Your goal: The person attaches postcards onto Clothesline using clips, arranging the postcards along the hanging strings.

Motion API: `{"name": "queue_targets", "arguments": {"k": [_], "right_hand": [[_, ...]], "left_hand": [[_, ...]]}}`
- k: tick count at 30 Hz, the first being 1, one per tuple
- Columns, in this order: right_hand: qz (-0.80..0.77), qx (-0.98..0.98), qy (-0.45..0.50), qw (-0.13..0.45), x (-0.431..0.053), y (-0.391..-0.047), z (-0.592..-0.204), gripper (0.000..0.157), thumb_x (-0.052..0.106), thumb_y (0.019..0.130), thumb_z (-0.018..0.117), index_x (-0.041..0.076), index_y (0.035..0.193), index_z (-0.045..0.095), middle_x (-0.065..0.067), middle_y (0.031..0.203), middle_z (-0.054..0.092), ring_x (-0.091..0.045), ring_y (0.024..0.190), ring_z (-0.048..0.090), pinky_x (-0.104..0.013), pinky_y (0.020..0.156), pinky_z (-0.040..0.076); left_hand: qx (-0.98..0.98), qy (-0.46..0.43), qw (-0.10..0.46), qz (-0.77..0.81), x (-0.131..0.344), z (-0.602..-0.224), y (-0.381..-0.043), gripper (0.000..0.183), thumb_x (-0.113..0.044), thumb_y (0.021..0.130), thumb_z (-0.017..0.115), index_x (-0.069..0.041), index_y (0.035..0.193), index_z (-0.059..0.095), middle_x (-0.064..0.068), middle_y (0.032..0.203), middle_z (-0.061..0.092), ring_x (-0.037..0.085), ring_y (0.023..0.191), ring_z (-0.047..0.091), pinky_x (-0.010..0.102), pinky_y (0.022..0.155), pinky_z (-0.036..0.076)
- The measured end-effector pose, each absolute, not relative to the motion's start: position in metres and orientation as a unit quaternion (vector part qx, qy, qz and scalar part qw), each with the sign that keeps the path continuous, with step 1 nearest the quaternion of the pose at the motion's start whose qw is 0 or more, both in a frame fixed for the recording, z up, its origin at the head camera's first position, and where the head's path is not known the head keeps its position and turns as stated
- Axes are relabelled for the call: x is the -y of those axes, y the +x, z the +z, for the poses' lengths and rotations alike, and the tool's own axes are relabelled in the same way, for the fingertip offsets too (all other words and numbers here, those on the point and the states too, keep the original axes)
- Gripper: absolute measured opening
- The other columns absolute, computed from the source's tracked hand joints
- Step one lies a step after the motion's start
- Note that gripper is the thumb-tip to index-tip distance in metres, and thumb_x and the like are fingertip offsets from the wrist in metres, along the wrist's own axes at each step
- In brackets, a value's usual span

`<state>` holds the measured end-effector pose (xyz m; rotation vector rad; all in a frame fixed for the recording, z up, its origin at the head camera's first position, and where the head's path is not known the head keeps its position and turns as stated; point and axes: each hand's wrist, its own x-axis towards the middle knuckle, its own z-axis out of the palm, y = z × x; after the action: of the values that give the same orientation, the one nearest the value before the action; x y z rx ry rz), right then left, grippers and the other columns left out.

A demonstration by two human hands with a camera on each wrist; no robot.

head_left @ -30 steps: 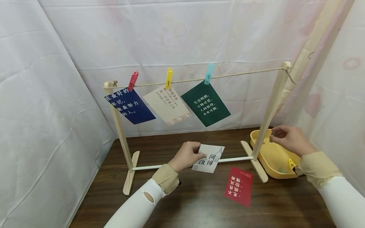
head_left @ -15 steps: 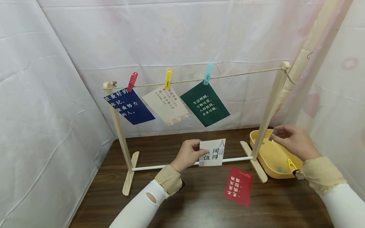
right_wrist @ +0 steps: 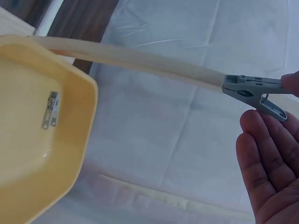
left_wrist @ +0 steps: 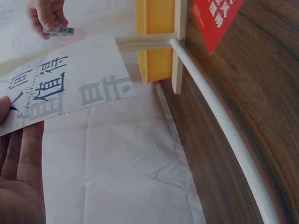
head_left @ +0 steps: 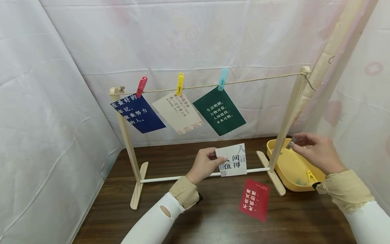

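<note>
My left hand (head_left: 204,165) pinches a white card (head_left: 239,166) with dark characters by its left edge. The card is held up above the table, in front of the rack's lower white bar. In the left wrist view the card (left_wrist: 74,84) lies between thumb and fingers. My right hand (head_left: 323,154) pinches a grey clothespin (head_left: 291,143) over the yellow basin. The right wrist view shows this clothespin (right_wrist: 254,91) between thumb and fingertips. A blue card (head_left: 141,115), a cream card (head_left: 179,112) and a green card (head_left: 220,111) hang from the rope by clothespins.
A wooden rack with a right post (head_left: 287,118) carries the rope (head_left: 259,79). A red card (head_left: 255,200) lies on the brown table (head_left: 213,217). The yellow basin (head_left: 289,169), behind the right post, holds a yellow clothespin (head_left: 310,176) and a grey clothespin (right_wrist: 51,109).
My left hand has raised the white card from near the table and moved slightly right. My right hand still holds the grey clothespin and has shifted a little to the right.
</note>
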<state>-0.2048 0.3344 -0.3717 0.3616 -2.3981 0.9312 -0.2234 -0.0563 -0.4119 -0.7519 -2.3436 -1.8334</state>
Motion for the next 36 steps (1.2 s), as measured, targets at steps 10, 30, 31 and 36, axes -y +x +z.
{"name": "queue_targets", "arguments": {"k": [10,30,31,36], "right_hand": [[0.342,0.874,0.156,0.308,-0.321,-0.199,-0.359,0.03,-0.006,0.078,0.088,0.0,0.106,0.08,0.026,0.085,0.072,0.027,0.084,0.057,-0.001,0.071,0.043],[0.335,0.841,0.232,0.357,-0.295,-0.196,-0.334,0.035,-0.017,0.072,0.087,-0.002,0.103,0.08,0.013,0.089,0.079,0.027,0.086,0.062,0.001,0.087,0.045],[0.335,0.84,0.233,0.358,-0.295,-0.196,-0.334,0.036,-0.017,0.072,0.087,-0.002,0.103,0.08,0.007,0.088,0.08,0.026,0.086,0.061,0.001,0.086,0.045],[0.325,0.836,0.233,0.376,-0.292,-0.197,-0.329,0.039,-0.018,0.069,0.089,-0.001,0.103,0.081,-0.004,0.084,0.08,0.028,0.084,0.059,0.001,0.082,0.043]], "left_hand": [[0.738,-0.255,0.061,-0.622,0.049,-0.404,-0.223,0.016,-0.004,0.097,0.08,0.003,0.111,0.08,0.02,0.107,0.083,0.004,0.086,0.076,0.02,0.075,0.06],[0.69,-0.293,0.103,-0.654,0.037,-0.363,-0.222,0.029,-0.002,0.098,0.078,0.006,0.126,0.075,0.023,0.122,0.079,0.036,0.109,0.081,0.035,0.089,0.066],[0.688,-0.296,0.105,-0.654,0.036,-0.361,-0.222,0.029,-0.001,0.098,0.078,0.006,0.126,0.075,0.024,0.122,0.079,0.036,0.109,0.08,0.035,0.089,0.066],[0.681,-0.302,0.117,-0.657,0.032,-0.35,-0.223,0.027,0.0,0.098,0.077,0.008,0.124,0.075,0.025,0.121,0.079,0.039,0.109,0.08,0.035,0.09,0.066]]}}
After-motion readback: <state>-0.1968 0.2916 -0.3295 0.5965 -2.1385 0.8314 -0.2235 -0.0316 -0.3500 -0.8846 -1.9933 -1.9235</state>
